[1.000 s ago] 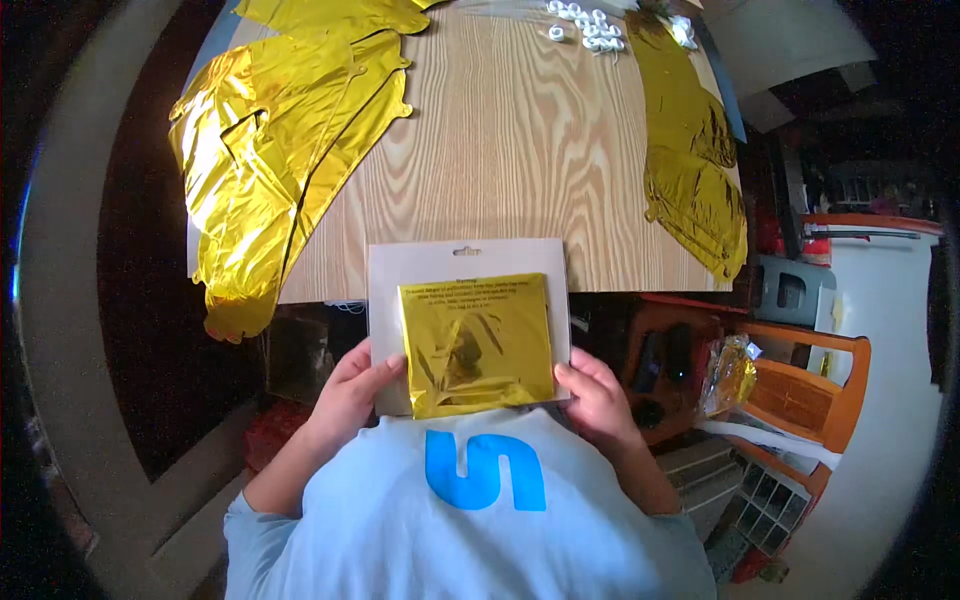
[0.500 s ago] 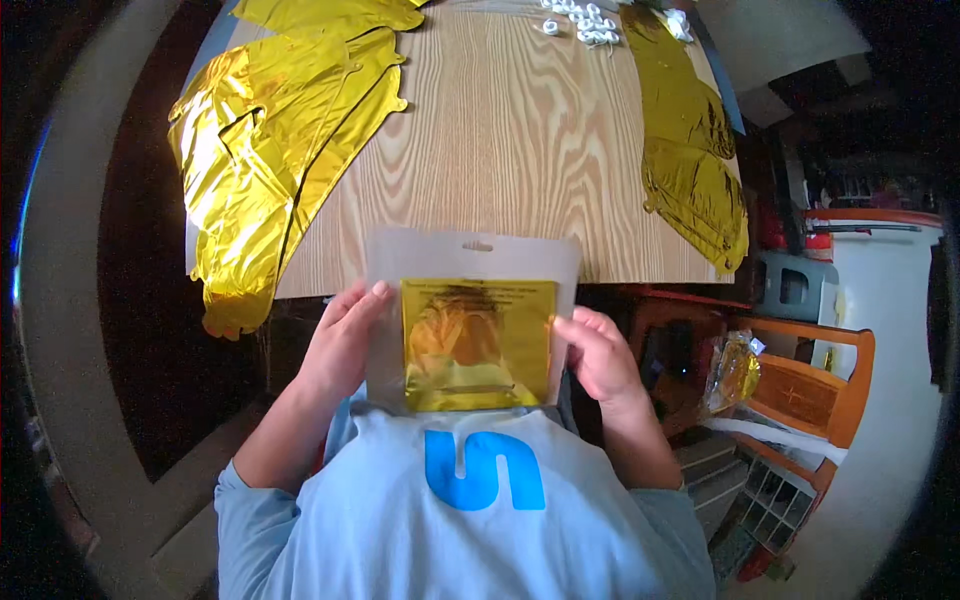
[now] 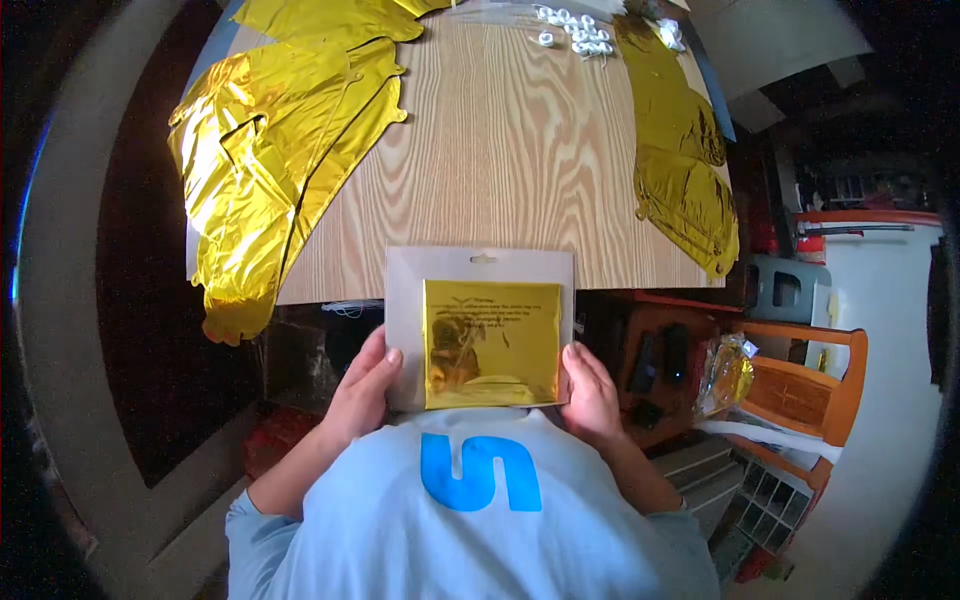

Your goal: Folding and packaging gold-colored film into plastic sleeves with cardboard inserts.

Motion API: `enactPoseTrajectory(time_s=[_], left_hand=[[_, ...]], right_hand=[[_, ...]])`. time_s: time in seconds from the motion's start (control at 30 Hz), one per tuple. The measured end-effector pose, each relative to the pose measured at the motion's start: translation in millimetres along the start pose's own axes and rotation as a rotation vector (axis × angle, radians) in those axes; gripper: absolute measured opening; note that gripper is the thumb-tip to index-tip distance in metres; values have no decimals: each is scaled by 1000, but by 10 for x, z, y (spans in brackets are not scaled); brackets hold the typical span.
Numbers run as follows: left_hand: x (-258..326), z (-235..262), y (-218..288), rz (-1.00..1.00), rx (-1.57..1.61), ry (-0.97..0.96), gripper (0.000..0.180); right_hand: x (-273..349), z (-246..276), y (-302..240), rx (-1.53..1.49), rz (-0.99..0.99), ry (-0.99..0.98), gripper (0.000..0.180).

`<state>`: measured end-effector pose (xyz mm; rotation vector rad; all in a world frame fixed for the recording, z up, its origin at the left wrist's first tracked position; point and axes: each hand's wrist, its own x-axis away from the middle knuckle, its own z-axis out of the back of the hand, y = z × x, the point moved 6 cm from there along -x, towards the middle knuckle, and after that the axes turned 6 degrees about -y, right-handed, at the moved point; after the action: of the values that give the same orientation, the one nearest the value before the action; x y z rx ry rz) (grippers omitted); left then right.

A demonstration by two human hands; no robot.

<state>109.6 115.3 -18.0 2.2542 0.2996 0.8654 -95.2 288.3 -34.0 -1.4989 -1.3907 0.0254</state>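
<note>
Left on table [image 3: 470,170]: foil sheets [image 3: 280,160] | right: foil piece [image 3: 682,150] | near edge: packet [image 3: 492,350]

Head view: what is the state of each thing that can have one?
Pale card, held at both side edges
Gold packet, flat against the card
Left hand, closed on the card
Right hand, closed on the card
Left gold foil, wrinkled, overhanging the table's near edge
Right gold foil, creased, lying flat
White coils, mostly clustered

The packet [image 3: 530,350] looks glossy foil, the card [image 3: 425,268] matt, the tabletop [image 3: 480,150] wooden.
</note>
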Motion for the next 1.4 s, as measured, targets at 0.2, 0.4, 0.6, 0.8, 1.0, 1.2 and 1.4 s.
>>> enactPoseTrajectory(time_s=[0.2,0.4,0.6,0.8,1.0,1.2,1.4], left_hand=[[4,-157,238,-188,-187,-116,107],[-79,-140,261,-393,-538,-164,115],[-252,-130,338,-389,-436,-40,102],[-442,-79,283,-337,-498,27,101],[-212,-275,751,149,-1490,266,110],[-399,-627,895,-775,-1829,75,96],[-1221,-726,940,-794,-1724,18,78]], right_hand=[[-12,-237,-306,224,229,-308,106],[-50,-370,-407,484,385,-330,104],[-242,-270,-417,412,430,-262,89],[-424,-43,-251,308,414,-124,82],[-365,-117,-200,117,666,-39,81],[-444,-101,-17,-8,486,-16,50],[-525,-224,274,-304,235,-234,31]])
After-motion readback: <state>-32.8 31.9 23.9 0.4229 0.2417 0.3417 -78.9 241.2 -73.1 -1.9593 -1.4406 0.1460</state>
